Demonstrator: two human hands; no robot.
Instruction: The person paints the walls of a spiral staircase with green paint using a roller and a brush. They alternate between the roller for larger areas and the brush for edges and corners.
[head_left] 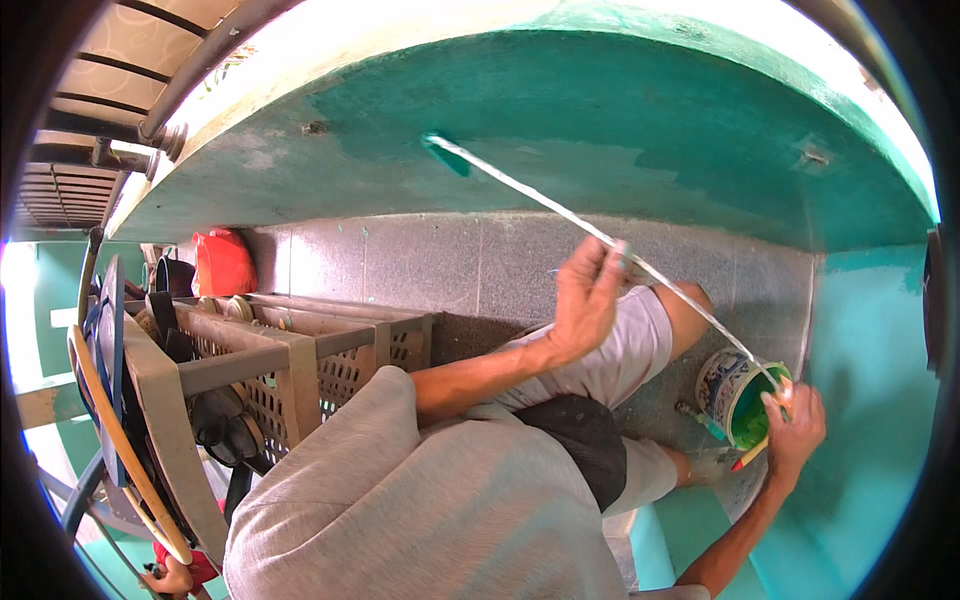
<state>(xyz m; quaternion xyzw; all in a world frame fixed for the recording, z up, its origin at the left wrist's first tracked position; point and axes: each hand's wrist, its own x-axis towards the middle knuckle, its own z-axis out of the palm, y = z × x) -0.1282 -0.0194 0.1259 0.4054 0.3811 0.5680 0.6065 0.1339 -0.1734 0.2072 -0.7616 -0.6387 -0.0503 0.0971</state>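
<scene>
Green paint covers most of the wall [640, 130] overhead, and the long pale pole [600, 235] that spreads it runs diagonally across the view, its green-tipped head [445, 152] pressed against the wall near a paler, thinner patch. The left hand [585, 300] grips the pole around its middle, fingers curled round it; the right hand [795, 430] is closed on the lower end of the pole, just beside the rim of the paint can [735, 395]. That can stands on the speckled grey floor [450, 260], near the person's knee, with bright green paint showing inside, and a small brush with a coloured handle [748, 455] lies close under the right hand. To lay the coat evenly, the upper hand should steer while the lower hand pushes, keeping the head flat on the wall and overlapping the wet edge so the pale patch fills without streaks; the strokes need to stay clear of the light strip above the painted band. The can sits close to the lower end of the pole, so a careless swing could tip it. Off to the left stand brown plastic crates [330, 350] stacked with dark items, a red bag [222, 262] behind them, and a coiled yellow hose [110, 430] at the far edge.
</scene>
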